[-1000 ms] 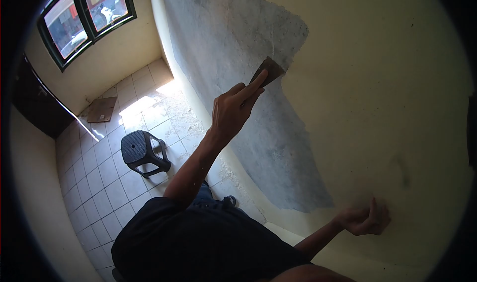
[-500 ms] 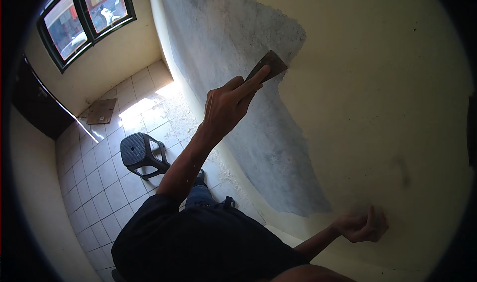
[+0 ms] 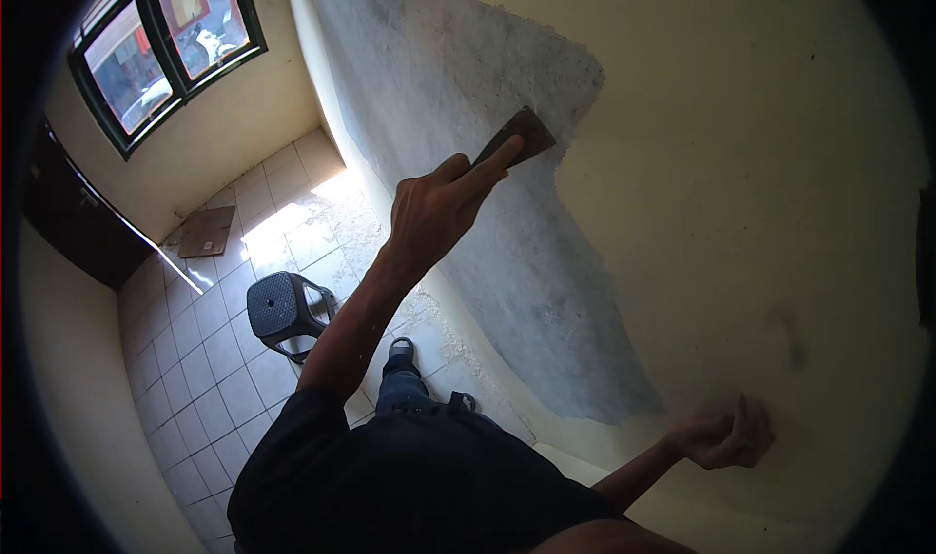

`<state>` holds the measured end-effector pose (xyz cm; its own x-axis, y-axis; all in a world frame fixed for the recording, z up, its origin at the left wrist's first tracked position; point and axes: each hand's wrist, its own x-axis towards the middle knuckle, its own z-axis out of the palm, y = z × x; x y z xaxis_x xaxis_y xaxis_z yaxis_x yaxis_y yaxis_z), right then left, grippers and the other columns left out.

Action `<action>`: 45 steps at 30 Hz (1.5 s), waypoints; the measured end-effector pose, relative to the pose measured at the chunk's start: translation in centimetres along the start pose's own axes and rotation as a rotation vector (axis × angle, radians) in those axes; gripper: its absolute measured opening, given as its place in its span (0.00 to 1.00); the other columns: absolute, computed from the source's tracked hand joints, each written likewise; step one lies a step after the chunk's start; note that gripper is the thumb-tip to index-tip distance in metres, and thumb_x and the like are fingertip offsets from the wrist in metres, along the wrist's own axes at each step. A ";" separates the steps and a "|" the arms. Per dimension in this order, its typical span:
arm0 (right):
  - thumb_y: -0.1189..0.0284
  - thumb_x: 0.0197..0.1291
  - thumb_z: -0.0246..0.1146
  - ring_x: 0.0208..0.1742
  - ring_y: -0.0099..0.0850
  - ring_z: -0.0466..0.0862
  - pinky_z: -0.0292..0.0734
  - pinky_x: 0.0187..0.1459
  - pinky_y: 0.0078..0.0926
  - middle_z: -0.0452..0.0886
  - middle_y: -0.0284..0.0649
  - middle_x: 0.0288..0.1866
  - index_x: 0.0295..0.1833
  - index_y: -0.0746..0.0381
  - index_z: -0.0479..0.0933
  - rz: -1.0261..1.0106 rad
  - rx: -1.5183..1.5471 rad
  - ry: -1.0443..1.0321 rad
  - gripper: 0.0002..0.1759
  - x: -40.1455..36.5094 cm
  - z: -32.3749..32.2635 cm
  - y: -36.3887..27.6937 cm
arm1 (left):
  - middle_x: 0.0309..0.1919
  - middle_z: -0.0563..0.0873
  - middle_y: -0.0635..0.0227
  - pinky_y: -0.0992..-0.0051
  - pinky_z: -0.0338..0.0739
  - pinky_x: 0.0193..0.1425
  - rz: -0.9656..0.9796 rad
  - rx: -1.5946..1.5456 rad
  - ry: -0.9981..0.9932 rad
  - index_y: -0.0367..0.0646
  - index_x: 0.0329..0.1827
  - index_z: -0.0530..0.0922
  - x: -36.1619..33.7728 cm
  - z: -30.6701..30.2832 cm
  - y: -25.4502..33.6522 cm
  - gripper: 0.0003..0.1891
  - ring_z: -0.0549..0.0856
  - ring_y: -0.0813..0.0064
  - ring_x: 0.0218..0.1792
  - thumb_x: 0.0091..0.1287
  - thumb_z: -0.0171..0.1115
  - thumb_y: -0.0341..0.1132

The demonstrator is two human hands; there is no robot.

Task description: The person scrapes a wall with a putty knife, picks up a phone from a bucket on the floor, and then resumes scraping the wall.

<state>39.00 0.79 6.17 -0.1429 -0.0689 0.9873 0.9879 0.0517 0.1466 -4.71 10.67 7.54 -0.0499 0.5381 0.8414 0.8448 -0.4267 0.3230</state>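
Observation:
My left hand (image 3: 434, 208) is raised and grips a flat metal scraper (image 3: 519, 137), with the index finger stretched along its blade. The blade lies against the wall at the ragged edge where the cream paint (image 3: 741, 164) meets the bare grey plaster (image 3: 468, 76). My right hand (image 3: 726, 439) rests low on the painted wall with its fingers loosely bent and nothing in it. It lies just right of the lower end of the scraped grey patch.
A dark plastic stool (image 3: 283, 305) stands on the tiled floor (image 3: 195, 359) behind me. Paint flakes (image 3: 409, 310) lie along the foot of the wall. A flat piece of cardboard (image 3: 207, 232) lies near the dark-framed window (image 3: 161, 42). My shoe (image 3: 400, 351) shows below.
My left hand has drawn the scraper slightly left and down along the paint edge. The view has shifted, so my foot and leg now show. My right hand stays on the wall.

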 end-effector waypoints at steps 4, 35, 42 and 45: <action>0.70 0.83 0.55 0.59 0.43 0.83 0.74 0.70 0.59 0.78 0.45 0.56 0.48 0.59 0.89 0.029 0.034 0.016 0.16 0.6 0.3 -1.1 | 0.24 0.83 0.69 0.68 0.78 0.25 -0.005 0.001 -0.038 0.66 0.77 0.82 1.4 0.2 1.0 0.30 0.81 0.76 0.20 0.72 0.75 0.31; 0.65 0.86 0.53 0.60 0.44 0.80 0.78 0.65 0.58 0.81 0.46 0.55 0.47 0.59 0.88 0.057 0.010 0.016 0.19 -0.3 -0.4 -0.9 | 0.24 0.80 0.66 0.69 0.75 0.31 -0.039 -0.213 0.064 0.60 0.78 0.81 6.1 0.0 4.8 0.28 0.76 0.78 0.22 0.76 0.72 0.29; 0.65 0.85 0.54 0.61 0.46 0.79 0.80 0.63 0.58 0.80 0.47 0.55 0.45 0.59 0.89 0.057 0.012 0.020 0.19 -0.9 -0.6 -0.6 | 0.22 0.80 0.67 0.64 0.74 0.27 -0.229 -0.226 0.034 0.63 0.78 0.81 -3.9 4.8 1.6 0.26 0.76 0.73 0.19 0.78 0.70 0.35; 0.64 0.86 0.54 0.60 0.46 0.80 0.80 0.63 0.57 0.81 0.47 0.54 0.46 0.60 0.89 0.032 0.014 0.021 0.19 -1.0 -0.6 -0.4 | 0.27 0.86 0.57 0.56 0.81 0.33 -0.417 -0.022 -0.302 0.72 0.80 0.77 -15.5 6.1 -4.1 0.25 0.88 0.56 0.26 0.81 0.65 0.42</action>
<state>38.79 0.21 5.13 -0.1094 -0.0879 0.9901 0.9910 0.0681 0.1155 -4.15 8.47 -9.45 -0.2215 0.8505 0.4770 0.7744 -0.1440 0.6162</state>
